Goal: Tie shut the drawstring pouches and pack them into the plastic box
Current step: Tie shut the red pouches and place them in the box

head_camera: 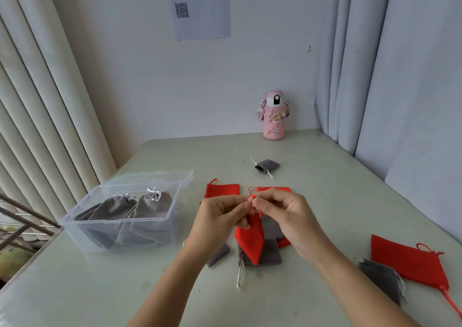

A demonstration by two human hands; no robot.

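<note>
– Red first: where is the red pouch (250, 239)?
– Hanging just above the desk (325, 201), close in. The left hand (220, 216) and the right hand (282, 214) each pinch its red cord (253, 197) at the gathered neck, fingertips nearly meeting.
– And under it?
– Loose grey pouches (271, 249), lying flat. By the near right edge a spare red pouch (410, 261) touches a dark grey pouch (382, 279); its cord runs out of frame.
– Room to move?
– Bare desk between the hands and that pair, and more beyond, toward the wall.
– The box?
– The plastic box (82, 209) stands to the left, near the desk's left edge, its lid (155, 178) open behind it. Inside lie tied grey pouches (150, 209), white cords knotted.
– Further back?
– Two flat red pouches (222, 190) just behind the hands, then a lone grey pouch (267, 164), then a pink bottle (273, 121) against the wall.
</note>
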